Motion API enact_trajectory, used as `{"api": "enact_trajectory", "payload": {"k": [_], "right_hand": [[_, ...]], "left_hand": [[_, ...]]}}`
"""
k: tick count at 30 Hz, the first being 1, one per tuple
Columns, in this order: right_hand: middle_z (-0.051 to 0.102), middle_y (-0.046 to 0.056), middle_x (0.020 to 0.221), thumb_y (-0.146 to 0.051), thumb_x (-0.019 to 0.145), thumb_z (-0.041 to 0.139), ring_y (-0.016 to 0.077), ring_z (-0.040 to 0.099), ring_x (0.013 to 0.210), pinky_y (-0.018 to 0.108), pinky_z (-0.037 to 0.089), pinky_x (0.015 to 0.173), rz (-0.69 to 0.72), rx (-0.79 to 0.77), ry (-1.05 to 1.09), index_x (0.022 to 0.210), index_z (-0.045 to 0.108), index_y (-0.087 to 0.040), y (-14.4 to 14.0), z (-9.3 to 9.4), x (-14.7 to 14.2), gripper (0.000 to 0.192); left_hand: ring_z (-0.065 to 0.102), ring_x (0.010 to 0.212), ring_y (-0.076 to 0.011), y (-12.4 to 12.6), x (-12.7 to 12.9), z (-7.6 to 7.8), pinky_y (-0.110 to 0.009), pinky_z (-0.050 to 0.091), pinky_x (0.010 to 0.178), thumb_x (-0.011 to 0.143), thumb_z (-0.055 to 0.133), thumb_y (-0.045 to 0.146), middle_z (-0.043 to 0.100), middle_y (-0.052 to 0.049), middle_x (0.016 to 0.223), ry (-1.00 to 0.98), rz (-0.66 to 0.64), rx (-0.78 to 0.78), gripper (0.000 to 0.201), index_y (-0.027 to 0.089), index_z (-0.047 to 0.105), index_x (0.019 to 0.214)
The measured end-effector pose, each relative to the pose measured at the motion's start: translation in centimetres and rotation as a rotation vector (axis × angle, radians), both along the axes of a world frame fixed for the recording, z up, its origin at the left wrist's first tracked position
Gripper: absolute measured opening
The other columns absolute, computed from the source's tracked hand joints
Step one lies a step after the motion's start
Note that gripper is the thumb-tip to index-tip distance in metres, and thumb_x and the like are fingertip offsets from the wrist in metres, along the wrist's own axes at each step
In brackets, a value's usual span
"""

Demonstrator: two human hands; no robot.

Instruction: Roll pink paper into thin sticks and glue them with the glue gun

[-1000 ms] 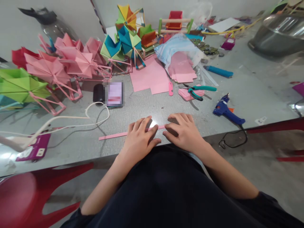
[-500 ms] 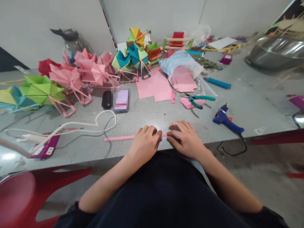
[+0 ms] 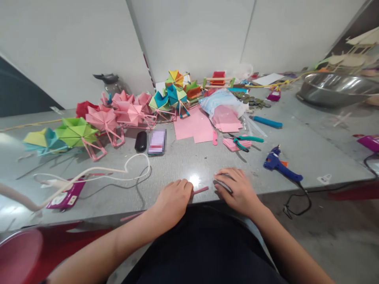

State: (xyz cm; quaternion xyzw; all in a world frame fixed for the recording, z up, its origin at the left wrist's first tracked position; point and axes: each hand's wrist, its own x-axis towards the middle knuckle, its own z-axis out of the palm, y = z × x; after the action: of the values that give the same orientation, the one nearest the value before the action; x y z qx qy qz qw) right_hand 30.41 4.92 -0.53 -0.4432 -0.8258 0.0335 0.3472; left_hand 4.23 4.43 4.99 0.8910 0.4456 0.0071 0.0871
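A thin pink paper strip (image 3: 200, 190) lies along the near edge of the grey table (image 3: 183, 165). My left hand (image 3: 174, 199) is curled over the strip's middle, gripping it at the table edge. A bit of the strip's left part (image 3: 130, 216) shows below the edge. My right hand (image 3: 237, 189) rests palm down on the table just right of the strip's free end, fingers together, with a small gap to the strip.
Folded paper wheels on pink stick frames (image 3: 109, 118) fill the back left. Pink paper sheets (image 3: 194, 128), teal pliers (image 3: 244, 141), a blue glue gun (image 3: 281, 167), a phone (image 3: 156, 142), a white cable (image 3: 118, 171) and a metal bowl (image 3: 334, 88) lie around. A red chair (image 3: 20, 252) is at lower left.
The view tilted up. The strip slid toward the table edge under my left hand, which curled shut on it; my right hand came off the strip's end.
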Motion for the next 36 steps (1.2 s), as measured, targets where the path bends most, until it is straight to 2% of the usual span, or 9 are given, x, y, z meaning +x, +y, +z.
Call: {"api": "enact_trajectory", "payload": {"k": [5, 8, 10, 13, 15, 18, 21, 27, 36], "right_hand": [[0.077, 0.01, 0.106, -0.03, 0.102, 0.061, 0.0285, 0.073, 0.098, 0.047, 0.055, 0.085, -0.15, 0.003, 0.186, 0.11, 0.072, -0.025, -0.7, -0.6, 2.3, 0.015], [0.077, 0.007, 0.098, -0.032, 0.101, 0.062, 0.025, 0.074, 0.091, 0.041, 0.057, 0.082, -0.125, -0.126, 0.36, 0.102, 0.072, -0.025, -0.4, 1.3, 1.9, 0.012], [0.076, 0.005, 0.09, -0.032, 0.1, 0.061, 0.0218, 0.072, 0.083, 0.037, 0.057, 0.077, -0.038, -0.277, 0.442, 0.097, 0.072, -0.025, 0.8, 3.1, 0.7, 0.013], [0.071, 0.001, 0.075, -0.03, 0.095, 0.063, 0.0175, 0.067, 0.068, 0.033, 0.054, 0.069, 0.099, -0.515, 0.559, 0.095, 0.07, -0.023, 4.8, 5.4, -2.1, 0.01], [0.069, 0.0, 0.074, -0.027, 0.087, 0.066, 0.0165, 0.065, 0.066, 0.033, 0.053, 0.068, 0.144, -0.582, 0.672, 0.093, 0.067, -0.022, 8.5, 6.2, -4.0, 0.007], [0.068, -0.001, 0.076, -0.022, 0.073, 0.072, 0.0164, 0.065, 0.072, 0.033, 0.053, 0.072, 0.125, -0.611, 0.831, 0.09, 0.063, -0.021, 13.8, 6.0, -6.1, 0.019], [0.068, -0.004, 0.075, -0.02, 0.065, 0.075, 0.0166, 0.066, 0.075, 0.033, 0.053, 0.076, 0.118, -0.707, 0.931, 0.097, 0.06, -0.023, 16.5, 4.5, -7.1, 0.036], [0.068, -0.002, 0.082, -0.02, 0.066, 0.074, 0.0164, 0.064, 0.077, 0.034, 0.051, 0.076, 0.143, -0.774, 0.895, 0.101, 0.06, -0.024, 15.5, 1.5, -6.7, 0.037], [0.062, -0.004, 0.094, -0.021, 0.067, 0.081, 0.0117, 0.056, 0.073, 0.029, 0.045, 0.069, 0.133, -0.896, 1.054, 0.091, 0.056, -0.026, 14.3, 2.4, -6.6, 0.035]], "left_hand": [[0.066, 0.073, -0.0176, 0.7, -2.1, 3.5, -0.03, 0.047, 0.066, 0.102, 0.052, 0.024, 0.072, -0.001, 0.085, -0.39, 0.097, -0.323, 0.015, 0.022, 0.067, 0.099], [0.063, 0.076, -0.0173, 2.8, -2.2, 5.6, -0.029, 0.047, 0.067, 0.1, 0.054, 0.034, 0.07, -0.001, 0.086, -0.589, 0.115, -0.476, 0.019, 0.022, 0.069, 0.098], [0.055, 0.068, -0.0147, 4.9, -1.4, 5.8, -0.027, 0.044, 0.063, 0.094, 0.06, 0.039, 0.061, 0.002, 0.076, -0.74, 0.154, -0.588, 0.02, 0.021, 0.065, 0.09], [0.048, 0.063, -0.012, 8.1, 0.0, 4.5, -0.026, 0.039, 0.061, 0.086, 0.067, 0.044, 0.052, 0.004, 0.069, -0.94, 0.224, -0.681, 0.027, 0.019, 0.06, 0.079], [0.042, 0.059, -0.0105, 9.9, 0.5, 3.0, -0.024, 0.033, 0.057, 0.086, 0.07, 0.05, 0.049, 0.005, 0.065, -1.031, 0.266, -0.684, 0.035, 0.019, 0.057, 0.075], [0.034, 0.053, -0.0085, 11.7, 0.3, 1.0, -0.024, 0.024, 0.052, 0.082, 0.076, 0.055, 0.045, 0.007, 0.06, -1.162, 0.335, -0.712, 0.041, 0.019, 0.057, 0.077], [0.033, 0.051, -0.0077, 12.4, -0.6, -0.3, -0.023, 0.021, 0.051, 0.079, 0.081, 0.056, 0.045, 0.008, 0.059, -1.238, 0.393, -0.731, 0.043, 0.019, 0.058, 0.08], [0.034, 0.051, -0.0067, 12.4, -1.2, -1.4, -0.022, 0.023, 0.051, 0.078, 0.082, 0.054, 0.047, 0.008, 0.059, -1.263, 0.436, -0.765, 0.042, 0.018, 0.061, 0.081], [0.036, 0.048, -0.0053, 12.1, -0.9, -1.6, -0.02, 0.027, 0.05, 0.075, 0.088, 0.046, 0.047, 0.009, 0.055, -1.456, 0.499, -0.972, 0.04, 0.017, 0.062, 0.081]]}}
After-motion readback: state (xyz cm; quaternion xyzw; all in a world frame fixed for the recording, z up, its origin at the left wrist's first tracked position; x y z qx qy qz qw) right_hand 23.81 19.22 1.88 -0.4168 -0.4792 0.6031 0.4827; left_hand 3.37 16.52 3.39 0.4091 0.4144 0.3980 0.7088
